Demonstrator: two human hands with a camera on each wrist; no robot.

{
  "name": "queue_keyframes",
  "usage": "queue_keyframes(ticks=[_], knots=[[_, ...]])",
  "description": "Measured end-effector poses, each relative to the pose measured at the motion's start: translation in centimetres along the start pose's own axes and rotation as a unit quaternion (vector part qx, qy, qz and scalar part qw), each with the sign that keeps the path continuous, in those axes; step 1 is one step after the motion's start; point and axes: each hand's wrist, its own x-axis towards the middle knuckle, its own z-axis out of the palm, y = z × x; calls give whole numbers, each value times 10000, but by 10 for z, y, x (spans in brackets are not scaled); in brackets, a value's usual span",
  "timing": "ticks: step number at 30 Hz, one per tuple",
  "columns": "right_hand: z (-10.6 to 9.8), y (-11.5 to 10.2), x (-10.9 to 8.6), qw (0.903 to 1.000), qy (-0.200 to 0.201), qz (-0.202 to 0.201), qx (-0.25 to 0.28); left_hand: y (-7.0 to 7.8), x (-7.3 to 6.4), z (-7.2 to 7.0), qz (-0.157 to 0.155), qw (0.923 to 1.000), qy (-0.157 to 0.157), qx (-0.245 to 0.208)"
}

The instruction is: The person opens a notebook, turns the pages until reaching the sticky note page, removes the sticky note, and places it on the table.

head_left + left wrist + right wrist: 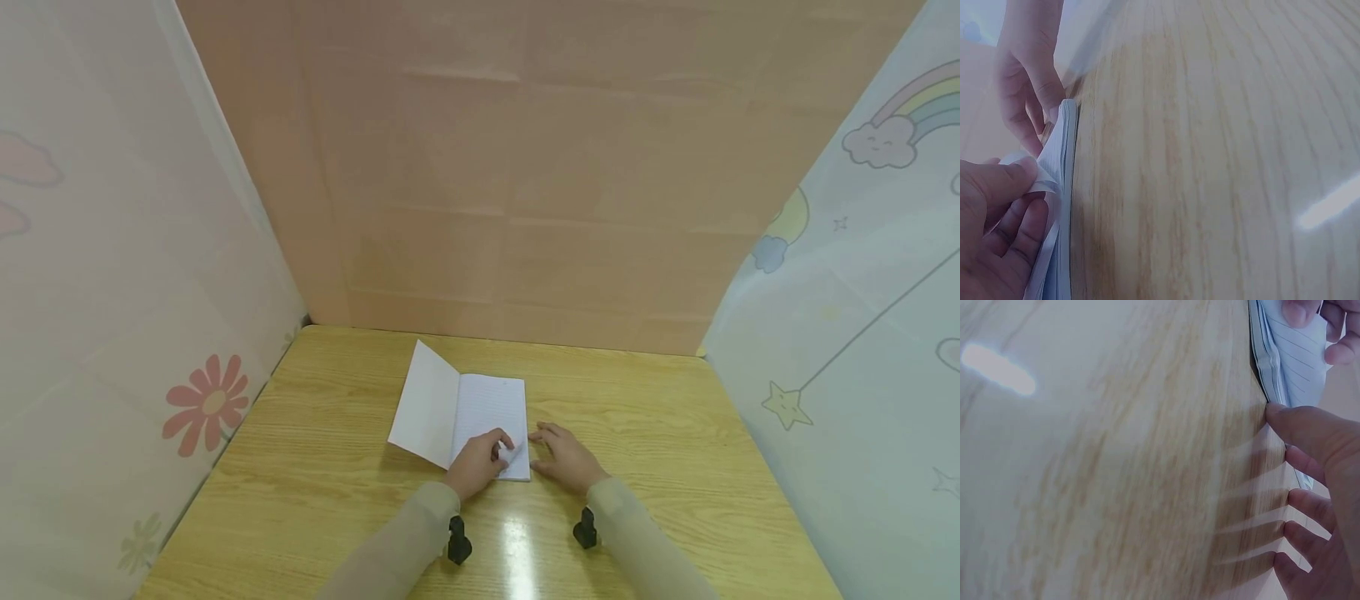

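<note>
An open notebook (pixel 491 408) with lined pages lies on the table, its white cover (pixel 426 404) raised at a slant on the left. My left hand (pixel 478 463) pinches the lower corner of a page (pixel 1047 181) between thumb and fingers, and that corner curls up. Along the notebook's right edge rests my right hand (pixel 566 457), its fingers spread and relaxed. In the right wrist view the right thumb (pixel 1300 425) touches the notebook's corner, and the other fingertips stand on the table beside the edge.
The wood-grain table (pixel 315 500) reaches back to a tan paper-like backdrop (pixel 510 167). Pale printed sheets hang at both sides, with a red flower (pixel 213 403) on the left and a star (pixel 786 406) on the right. Black wrist mounts (pixel 459 542) sit at the sleeves.
</note>
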Motion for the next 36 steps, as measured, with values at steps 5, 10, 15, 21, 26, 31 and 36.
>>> queue_keyframes(ticks=[5, 10, 15, 21, 26, 31, 36], knots=[[0, 1, 1, 10000, -36, 8, 30, -2, 1, -1, -97, 9998, 118, -115], [0, 2, 2, 10000, -55, 11, 2, -4, 1, -3, -101, 9989, 266, -363], [0, 3, 2, 10000, -72, 4, -10, -5, 1, -7, -49, 9980, 375, -497], [3, 5, 3, 9999, -59, 84, -21, -1, 1, -15, -178, 9971, 461, -577], [2, 4, 3, 9999, -51, 92, 58, 0, 0, -25, -304, 9957, 590, -640], [2, 4, 2, 9999, -93, 104, 99, 5, -6, -45, -377, 9929, 848, -742], [3, 5, 2, 9999, -95, 53, 82, 7, -13, -70, -382, 9891, 1186, -786]])
